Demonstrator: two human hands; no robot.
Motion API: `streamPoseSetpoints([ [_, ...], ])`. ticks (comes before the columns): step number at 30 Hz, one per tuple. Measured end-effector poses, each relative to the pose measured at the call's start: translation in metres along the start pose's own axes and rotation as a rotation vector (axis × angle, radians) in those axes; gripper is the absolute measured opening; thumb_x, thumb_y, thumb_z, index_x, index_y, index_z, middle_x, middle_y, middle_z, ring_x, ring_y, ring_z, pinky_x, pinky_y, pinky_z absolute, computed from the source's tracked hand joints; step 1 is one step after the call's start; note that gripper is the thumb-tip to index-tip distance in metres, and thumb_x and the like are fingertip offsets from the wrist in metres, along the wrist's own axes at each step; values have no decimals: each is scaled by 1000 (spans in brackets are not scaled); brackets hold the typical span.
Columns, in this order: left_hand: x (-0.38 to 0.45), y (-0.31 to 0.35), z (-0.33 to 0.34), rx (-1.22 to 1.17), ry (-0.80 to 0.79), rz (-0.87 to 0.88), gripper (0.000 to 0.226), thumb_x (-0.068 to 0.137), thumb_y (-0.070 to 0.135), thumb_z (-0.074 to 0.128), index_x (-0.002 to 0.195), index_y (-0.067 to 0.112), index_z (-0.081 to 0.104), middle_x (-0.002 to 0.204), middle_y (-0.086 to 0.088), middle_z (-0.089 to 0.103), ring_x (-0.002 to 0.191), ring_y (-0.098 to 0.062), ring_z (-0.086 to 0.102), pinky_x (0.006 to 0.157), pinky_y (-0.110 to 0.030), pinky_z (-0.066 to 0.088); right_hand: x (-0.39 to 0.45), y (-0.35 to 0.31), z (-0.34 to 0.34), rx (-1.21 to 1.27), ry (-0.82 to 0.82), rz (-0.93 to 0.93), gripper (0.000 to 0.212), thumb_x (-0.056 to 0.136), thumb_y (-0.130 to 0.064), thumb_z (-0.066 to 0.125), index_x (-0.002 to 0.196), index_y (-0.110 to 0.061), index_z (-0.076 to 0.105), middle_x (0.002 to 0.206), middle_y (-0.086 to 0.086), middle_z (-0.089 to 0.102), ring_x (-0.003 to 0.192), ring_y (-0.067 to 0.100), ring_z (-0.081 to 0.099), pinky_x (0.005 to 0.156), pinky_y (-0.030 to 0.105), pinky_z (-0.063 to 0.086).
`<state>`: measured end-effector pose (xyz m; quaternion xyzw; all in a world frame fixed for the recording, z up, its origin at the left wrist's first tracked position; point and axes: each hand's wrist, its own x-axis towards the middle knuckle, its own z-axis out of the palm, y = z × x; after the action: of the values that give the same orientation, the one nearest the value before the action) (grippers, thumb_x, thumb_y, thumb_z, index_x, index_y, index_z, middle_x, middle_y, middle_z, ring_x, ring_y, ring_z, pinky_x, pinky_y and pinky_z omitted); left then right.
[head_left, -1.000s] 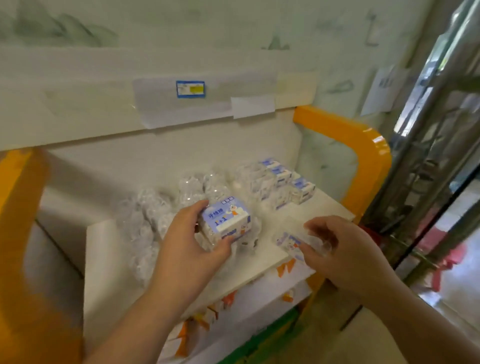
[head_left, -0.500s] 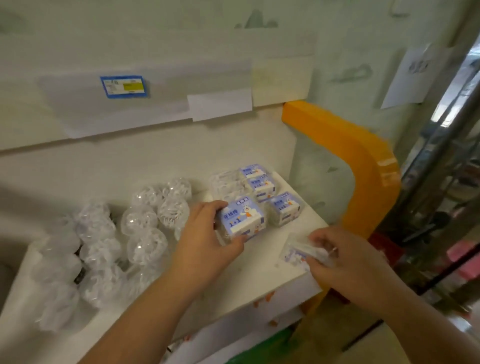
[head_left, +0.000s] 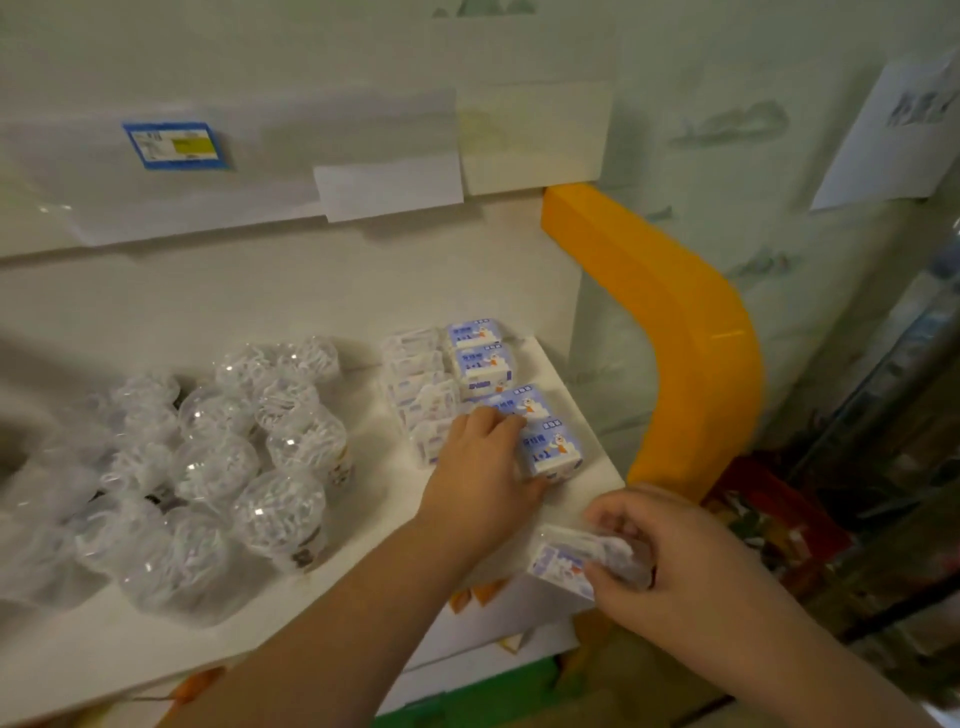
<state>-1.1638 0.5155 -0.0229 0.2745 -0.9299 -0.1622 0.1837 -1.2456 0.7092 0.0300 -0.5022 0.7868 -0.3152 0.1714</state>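
Shelf: the white shelf (head_left: 156, 649) carries all the stock; its front right corner is the working area.
Orange post: the orange post (head_left: 691, 332) bends down just beside that corner, so there is little room on the right.
Clear capsules: the clear capsules (head_left: 218, 467), filled with shredded paper, are crowded on the left half, apart from the boxes.
Box row: the box row (head_left: 483, 364) runs front to back in two files, blue labels up on the right file.
Left hand: the left hand (head_left: 483, 478) grasps the front box, fingers curled over its top and thumb on the near side.
Right hand: the right hand (head_left: 675, 551) pinches the spare box between curled fingers and thumb, at the shelf's front edge.
Front box: the front box (head_left: 553, 449) sits at the near end of the right file, label up, seemingly touching the box behind it.
Spare box: the spare box (head_left: 566, 558) is tilted and off the shelf surface – not yet placed.
Recommendation: press the front box flush against its neighbour and square it with the file before letting go. Keep the wrist low so it clears the left file, then bring the spare box in label up.
Risk: the corner is near – a skewed box could slide off.
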Motion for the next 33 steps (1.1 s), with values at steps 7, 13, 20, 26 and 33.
streamPoseSetpoints([
  [7, -14, -7, -8, 17, 99, -26, 64, 71, 55, 66, 127, 23, 60, 118, 1, 48, 109, -23, 44, 98, -28, 35, 5, 4, -6, -4, -27, -65, 20, 73, -30, 73, 87, -36, 61, 96, -19, 55, 87, 2, 57, 69, 25, 50],
  [13, -41, -33, -57, -11, 323, -39, 40, 80, 18, 65, 119, 15, 65, 113, 2, 55, 107, -18, 52, 94, -21, 36, 49, -6, 13, -53, 6, -163, 21, 74, -29, 74, 92, -32, 64, 91, -18, 57, 85, 0, 56, 72, 20, 48],
  [20, -65, -46, -93, -32, 370, -130, 40, 82, 10, 56, 120, 17, 65, 112, 10, 52, 107, -11, 50, 93, -15, 35, 115, -36, 52, -261, -62, -323, 9, 79, -33, 54, 72, -28, 53, 83, -9, 53, 76, 12, 54, 66, 33, 49],
  [26, -76, -47, -100, -65, 377, -161, 36, 84, 15, 56, 118, 20, 65, 113, 11, 54, 110, -6, 50, 94, -11, 36, 130, -48, 64, -335, -117, -328, 11, 85, -31, 58, 92, -26, 65, 96, -7, 59, 87, 18, 58, 74, 37, 52],
  [33, -84, -55, -107, -46, 381, -188, 33, 85, 18, 60, 117, 21, 66, 113, 12, 56, 109, -7, 53, 95, -19, 41, 129, -43, 70, -417, -154, -311, 22, 83, -33, 61, 105, -29, 64, 103, -8, 58, 95, 20, 60, 79, 41, 53],
])
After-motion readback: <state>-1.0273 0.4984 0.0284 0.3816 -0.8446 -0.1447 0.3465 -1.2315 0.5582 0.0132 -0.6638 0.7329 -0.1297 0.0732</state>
